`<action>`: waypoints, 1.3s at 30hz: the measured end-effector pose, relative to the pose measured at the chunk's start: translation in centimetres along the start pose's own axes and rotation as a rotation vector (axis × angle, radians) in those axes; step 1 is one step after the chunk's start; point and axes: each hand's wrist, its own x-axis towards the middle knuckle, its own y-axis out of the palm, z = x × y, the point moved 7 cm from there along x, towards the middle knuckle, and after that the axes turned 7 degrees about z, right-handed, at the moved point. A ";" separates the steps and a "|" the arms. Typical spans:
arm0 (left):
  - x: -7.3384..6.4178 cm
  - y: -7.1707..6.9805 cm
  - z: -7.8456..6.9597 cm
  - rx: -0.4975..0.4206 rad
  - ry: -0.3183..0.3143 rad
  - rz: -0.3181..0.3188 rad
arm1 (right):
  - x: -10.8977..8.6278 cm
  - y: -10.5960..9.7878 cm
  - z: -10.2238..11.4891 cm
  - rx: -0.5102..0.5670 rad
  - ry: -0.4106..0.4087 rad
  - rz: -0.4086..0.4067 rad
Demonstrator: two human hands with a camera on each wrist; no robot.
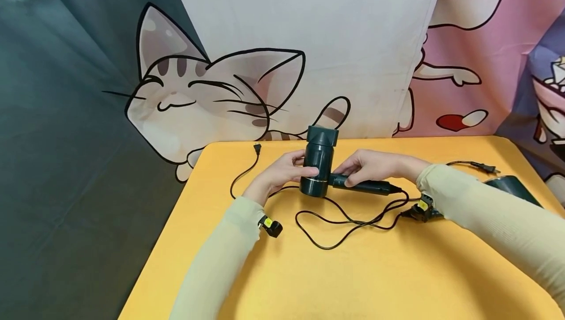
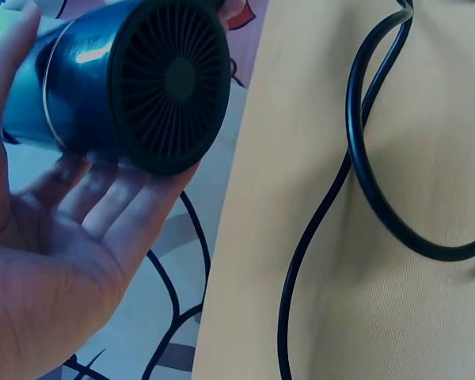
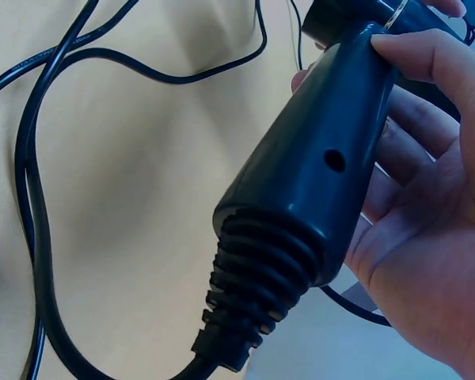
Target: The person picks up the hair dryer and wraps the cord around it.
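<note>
A dark green hair dryer (image 1: 319, 165) is held just above the yellow table (image 1: 353, 276), nozzle pointing away from me. My left hand (image 1: 282, 173) grips its barrel from the left; in the left wrist view the round rear grille (image 2: 170, 79) sits over my fingers (image 2: 103, 198). My right hand (image 1: 368, 165) holds the handle (image 1: 364, 186), which sticks out to the right. The right wrist view shows my fingers (image 3: 427, 158) wrapped round the handle (image 3: 317, 174) above its ribbed cord sleeve. The black cord (image 1: 344, 219) loops over the table to a plug (image 1: 257, 148).
A second dark green object (image 1: 512, 185) lies at the table's right edge beside another plug (image 1: 485, 167). A cartoon cat cloth (image 1: 212, 99) hangs behind the table. The table's left edge drops off by my left forearm.
</note>
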 end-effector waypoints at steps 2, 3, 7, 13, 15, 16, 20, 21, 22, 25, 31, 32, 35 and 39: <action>0.0 -0.1 0.0 0.006 -0.008 -0.042 | 0.0 -0.1 -0.1 0.000 0.005 -0.010; -0.1 -0.2 0.0 0.006 -0.012 -0.065 | -0.1 -0.2 0.0 -0.008 0.005 -0.024; -0.5 -0.8 0.2 -0.016 -0.024 -0.154 | -1.0 -1.4 0.5 -0.081 -0.024 -0.109; -1.2 -1.9 0.5 -0.108 -0.017 -0.216 | -3.8 -4.2 0.8 -0.122 -0.011 -0.241; -1.4 -2.1 0.4 -0.133 -0.013 -0.225 | -4.9 -4.7 0.1 -0.072 0.032 -0.282; -1.5 -2.3 0.4 -0.141 -0.013 -0.230 | -5.4 -4.9 -0.3 -0.039 0.048 -0.302; -1.8 -3.0 0.5 -0.157 -0.007 -0.248 | -7.4 -4.6 -2.5 0.062 0.090 -0.409; -1.8 -3.1 0.5 -0.160 -0.003 -0.251 | -7.8 -4.4 -3.1 0.084 0.092 -0.436; -1.8 -3.2 0.6 -0.161 0.001 -0.254 | -8.3 -4.1 -3.7 0.110 0.091 -0.459; -1.8 -3.4 0.6 -0.168 0.014 -0.255 | -9.3 -2.8 -5.2 0.228 0.054 -0.498; -1.5 -3.6 0.5 -0.176 0.030 -0.260 | -9.5 -0.1 -7.2 0.477 -0.081 -0.501; -1.5 -3.7 0.4 -0.175 0.036 -0.262 | -9.5 0.3 -7.4 0.504 -0.103 -0.502; -1.4 -3.8 0.0 -0.170 0.058 -0.273 | -9.3 1.3 -7.4 0.560 -0.166 -0.505; -1.3 -3.9 -0.7 -0.173 0.082 -0.295 | -9.0 2.3 -6.7 0.599 -0.230 -0.508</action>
